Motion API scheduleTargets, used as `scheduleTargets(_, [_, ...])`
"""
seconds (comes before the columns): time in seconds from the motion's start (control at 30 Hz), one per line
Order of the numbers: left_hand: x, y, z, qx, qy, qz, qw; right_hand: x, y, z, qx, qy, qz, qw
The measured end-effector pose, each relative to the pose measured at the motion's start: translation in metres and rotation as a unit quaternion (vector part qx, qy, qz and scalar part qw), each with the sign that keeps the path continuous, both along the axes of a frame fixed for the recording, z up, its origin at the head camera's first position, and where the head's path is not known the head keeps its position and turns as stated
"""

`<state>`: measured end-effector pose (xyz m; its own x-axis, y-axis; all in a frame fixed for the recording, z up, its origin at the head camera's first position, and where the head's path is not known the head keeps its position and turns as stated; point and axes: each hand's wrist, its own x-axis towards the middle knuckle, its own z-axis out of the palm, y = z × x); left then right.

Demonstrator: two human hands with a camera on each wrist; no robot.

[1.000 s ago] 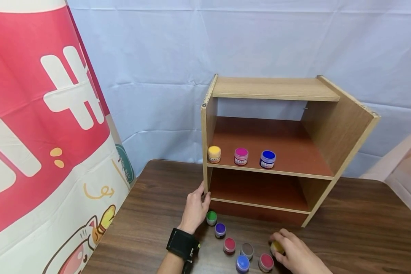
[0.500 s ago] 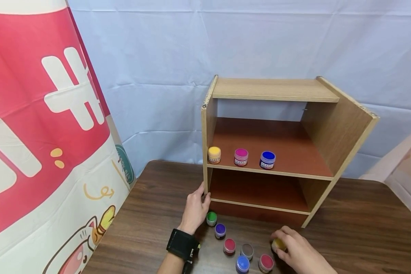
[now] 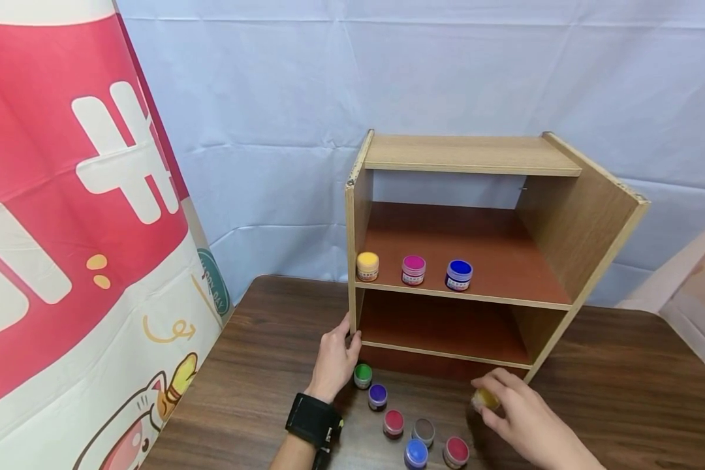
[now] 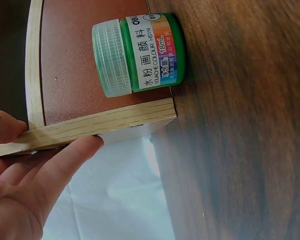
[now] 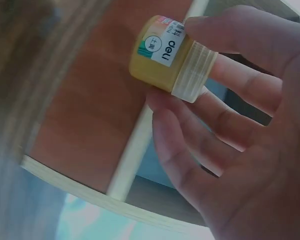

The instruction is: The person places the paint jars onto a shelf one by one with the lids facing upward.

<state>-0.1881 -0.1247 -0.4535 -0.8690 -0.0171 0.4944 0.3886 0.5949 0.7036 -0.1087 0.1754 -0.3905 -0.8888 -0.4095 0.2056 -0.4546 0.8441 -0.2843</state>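
My right hand (image 3: 519, 408) grips a small ochre-yellow paint jar (image 5: 160, 55) between thumb and fingers, in front of the shelf's lower right. In the right wrist view its clear ribbed lid points toward the palm. My left hand (image 3: 333, 358) holds the lower left side panel of the wooden shelf (image 3: 472, 163), thumb on one face and fingers on the other. Close by that panel stands a green gouache jar (image 4: 145, 55). A yellow jar (image 3: 367, 266), a magenta jar (image 3: 414, 269) and a blue jar (image 3: 459, 274) stand in a row on the middle board.
On the dark wood table (image 3: 241, 365) stand a purple jar (image 3: 378, 396), a red jar (image 3: 393, 423), a brownish-grey jar (image 3: 423, 431), a light blue jar (image 3: 416, 452) and another red jar (image 3: 456, 451). A pale cloth (image 3: 258, 130) hangs behind; a printed curtain (image 3: 47, 163) hangs at left.
My right hand has lifted the ochre-yellow jar from beside the red jar and moved it a little forward and right. The left hand keeps its grip on the panel.
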Motion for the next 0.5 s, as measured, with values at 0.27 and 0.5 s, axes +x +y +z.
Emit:
scheduleTargets(0.27, [0.000,0.000,0.000,0.001,-0.004,-0.002,1.0000,-0.002,0.002,0.025,-0.006,0.144,0.028,0.989])
scheduleTargets(0.5, [0.000,0.000,0.000,0.002,-0.003,-0.002,1.0000,-0.006,0.007,0.051,-0.025,0.191,0.041,0.980])
